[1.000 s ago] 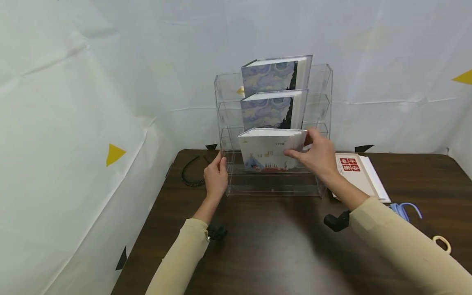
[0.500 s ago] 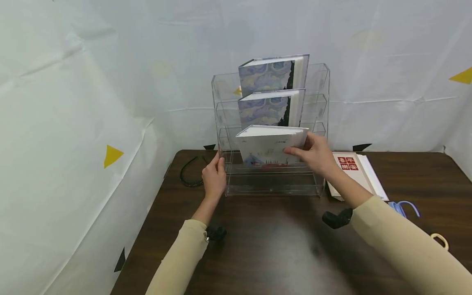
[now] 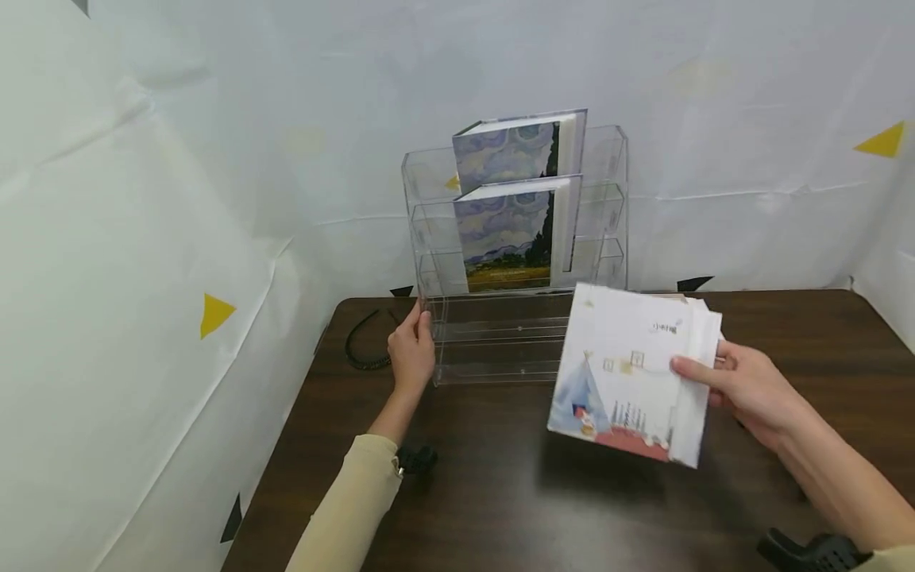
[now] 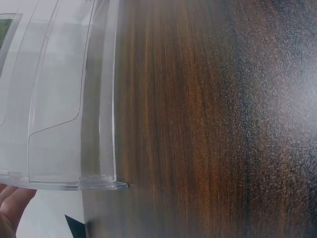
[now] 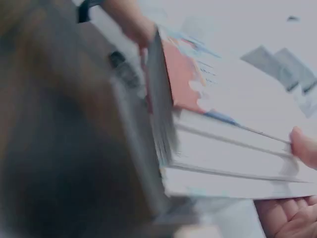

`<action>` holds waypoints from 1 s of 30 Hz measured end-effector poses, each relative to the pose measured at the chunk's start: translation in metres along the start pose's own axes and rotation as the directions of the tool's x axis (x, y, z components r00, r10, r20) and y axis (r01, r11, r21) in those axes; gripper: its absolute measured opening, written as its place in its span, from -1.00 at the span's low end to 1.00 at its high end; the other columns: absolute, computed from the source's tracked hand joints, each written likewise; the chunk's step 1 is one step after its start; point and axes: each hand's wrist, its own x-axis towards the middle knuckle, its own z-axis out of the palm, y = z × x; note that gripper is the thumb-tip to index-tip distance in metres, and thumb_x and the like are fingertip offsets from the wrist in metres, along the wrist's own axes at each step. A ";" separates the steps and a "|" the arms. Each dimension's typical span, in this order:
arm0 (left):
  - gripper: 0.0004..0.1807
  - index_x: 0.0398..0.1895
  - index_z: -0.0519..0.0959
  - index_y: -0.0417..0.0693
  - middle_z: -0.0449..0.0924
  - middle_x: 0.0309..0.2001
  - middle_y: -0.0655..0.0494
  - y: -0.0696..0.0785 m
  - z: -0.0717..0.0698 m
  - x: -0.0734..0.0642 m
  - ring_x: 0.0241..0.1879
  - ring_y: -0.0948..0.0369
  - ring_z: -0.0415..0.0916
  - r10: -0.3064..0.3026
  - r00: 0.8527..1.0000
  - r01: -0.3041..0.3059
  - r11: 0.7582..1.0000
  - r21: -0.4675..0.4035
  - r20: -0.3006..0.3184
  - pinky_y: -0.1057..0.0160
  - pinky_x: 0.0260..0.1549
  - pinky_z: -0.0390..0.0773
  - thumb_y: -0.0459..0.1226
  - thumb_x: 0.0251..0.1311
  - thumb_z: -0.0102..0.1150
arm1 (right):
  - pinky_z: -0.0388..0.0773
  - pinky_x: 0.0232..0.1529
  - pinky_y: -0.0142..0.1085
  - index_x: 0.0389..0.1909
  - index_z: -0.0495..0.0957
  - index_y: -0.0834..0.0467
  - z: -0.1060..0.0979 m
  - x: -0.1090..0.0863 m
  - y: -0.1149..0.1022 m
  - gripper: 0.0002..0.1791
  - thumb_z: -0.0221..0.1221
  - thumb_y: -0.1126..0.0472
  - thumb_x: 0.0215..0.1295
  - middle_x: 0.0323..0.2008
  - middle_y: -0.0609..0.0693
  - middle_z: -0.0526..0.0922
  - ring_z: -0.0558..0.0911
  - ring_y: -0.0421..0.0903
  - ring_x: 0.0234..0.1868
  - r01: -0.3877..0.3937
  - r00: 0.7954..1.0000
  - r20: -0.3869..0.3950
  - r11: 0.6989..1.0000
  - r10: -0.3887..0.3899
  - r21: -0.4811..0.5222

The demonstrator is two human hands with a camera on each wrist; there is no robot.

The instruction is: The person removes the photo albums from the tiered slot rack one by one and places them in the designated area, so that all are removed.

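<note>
A thick book (image 3: 623, 373) with a white cover, a blue tent and a red strip is in my right hand (image 3: 758, 389), thumb on the cover and fingers behind. In the right wrist view, the book (image 5: 218, 79) shows its page edges, with the thumb above and fingers below. It hangs in front of the clear rack (image 3: 522, 370), tilted and apart from it. My left hand (image 3: 412, 353) touches the rack's left side; in the left wrist view its fingers (image 4: 17, 201) are outside the side panel. Two books with painted landscape covers, an upper one (image 3: 507, 155) and a lower one (image 3: 503, 238), stand in the rack.
The dark wooden table (image 3: 472, 492) carries the rack near a white sheet wall (image 3: 343, 119). A black coiled cord (image 3: 366, 365) lies left of the rack. The held book and right hand mostly cover a book on the table at the right.
My right hand has lifted the white book out of the rack's lower tier and brought it right and toward me. My left hand stays at the rack's left side.
</note>
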 end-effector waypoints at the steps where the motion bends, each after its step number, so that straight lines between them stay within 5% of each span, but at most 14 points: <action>1: -0.61 0.25 0.54 -0.11 0.57 -0.55 -0.05 0.000 0.000 0.000 -0.62 0.09 0.29 0.000 1.000 0.000 1.000 0.002 -0.001 -0.02 -0.41 0.45 -0.18 0.45 0.05 | 0.64 -0.28 -0.19 0.12 0.47 0.17 -0.004 -0.007 0.012 -0.66 0.17 0.12 0.42 -0.20 -0.12 0.74 0.73 -0.10 -0.22 -0.053 0.998 0.020 0.999 0.053 0.002; 5: -0.61 0.25 0.54 -0.14 0.55 -0.58 -0.02 0.001 0.000 -0.002 -0.66 0.16 0.27 0.012 1.000 -0.012 1.000 -0.008 -0.001 0.04 -0.50 0.40 -0.19 0.45 0.04 | 0.65 -0.27 -0.10 0.21 0.34 0.47 -0.015 -0.029 0.056 -0.44 0.14 0.10 0.44 -0.19 0.03 0.74 0.73 -0.01 -0.22 -0.219 0.973 0.071 0.975 0.220 -0.029; 10: -0.61 0.23 0.54 -0.20 0.48 -0.64 -0.01 0.005 -0.003 -0.003 -0.70 0.22 0.18 0.007 1.000 -0.007 1.000 -0.014 0.004 0.12 -0.58 0.31 -0.21 0.45 0.04 | 0.64 -0.30 -0.12 0.17 0.35 0.49 -0.025 -0.037 0.088 -0.40 0.16 0.03 0.42 -0.26 0.04 0.74 0.73 0.01 -0.27 -0.342 0.934 0.099 0.939 0.345 -0.046; 16: -0.61 0.24 0.53 -0.19 0.51 -0.63 -0.03 0.002 -0.001 -0.001 -0.72 0.16 0.21 0.007 1.000 -0.007 1.000 -0.018 0.012 0.10 -0.60 0.29 -0.21 0.46 0.03 | 0.64 -0.39 -0.19 0.08 0.41 0.51 -0.026 -0.035 0.098 -0.42 0.17 0.02 0.41 -0.36 0.02 0.73 0.72 -0.03 -0.38 -0.374 0.922 0.064 0.921 0.382 -0.105; 20: -0.62 0.22 0.56 -0.17 0.66 -0.44 -0.11 0.001 -0.001 0.001 -0.60 0.05 0.40 0.012 1.000 -0.012 1.000 -0.011 0.003 -0.02 -0.42 0.48 -0.20 0.45 0.04 | 0.62 -0.44 -0.19 0.12 0.34 0.59 -0.022 -0.032 0.094 -0.25 0.22 -0.06 0.34 -0.42 0.03 0.71 0.69 -0.05 -0.45 -0.343 0.936 -0.024 0.898 0.350 -0.274; 22: -0.62 0.21 0.57 -0.17 0.69 -0.35 -0.12 0.001 -0.002 0.001 -0.53 0.01 0.47 0.007 1.000 -0.008 1.000 -0.008 -0.007 -0.07 -0.30 0.52 -0.20 0.45 0.05 | 0.61 -0.44 -0.18 0.14 0.30 0.63 -0.020 -0.030 0.092 -0.13 0.25 -0.14 0.29 -0.38 0.16 0.70 0.68 -0.04 -0.43 -0.302 0.950 -0.064 0.854 0.305 -0.425; 25: -0.63 0.20 0.58 -0.17 0.69 -0.34 -0.14 0.001 -0.003 0.001 -0.49 -0.01 0.49 0.000 1.000 0.000 1.000 -0.006 -0.012 -0.10 -0.25 0.52 -0.20 0.44 0.05 | 0.57 -0.43 -0.13 0.13 0.29 0.66 -0.018 -0.028 0.088 0.04 0.24 -0.30 0.20 -0.32 0.32 0.68 0.66 0.01 -0.40 -0.262 0.962 -0.116 0.725 0.247 -0.637; 28: -0.62 0.21 0.57 -0.16 0.68 -0.37 -0.13 0.001 -0.002 0.000 -0.54 0.02 0.44 0.001 1.000 -0.001 1.000 -0.006 -0.002 -0.07 -0.31 0.51 -0.20 0.45 0.04 | 0.48 -0.44 -0.05 0.06 0.40 0.61 -0.018 -0.030 0.087 0.08 0.21 -0.43 0.11 -0.29 0.34 0.67 0.64 0.10 -0.36 -0.253 0.964 -0.149 0.594 0.219 -0.764; 30: -0.62 0.21 0.57 -0.16 0.67 -0.40 -0.12 0.001 -0.002 -0.001 -0.57 0.04 0.39 0.005 1.000 -0.005 1.000 -0.009 0.001 -0.05 -0.36 0.49 -0.19 0.45 0.04 | 0.47 -0.46 -0.01 0.00 0.48 0.56 -0.016 -0.032 0.086 0.06 0.22 -0.45 0.06 -0.30 0.34 0.66 0.61 0.14 -0.37 -0.259 0.962 -0.163 0.550 0.218 -0.794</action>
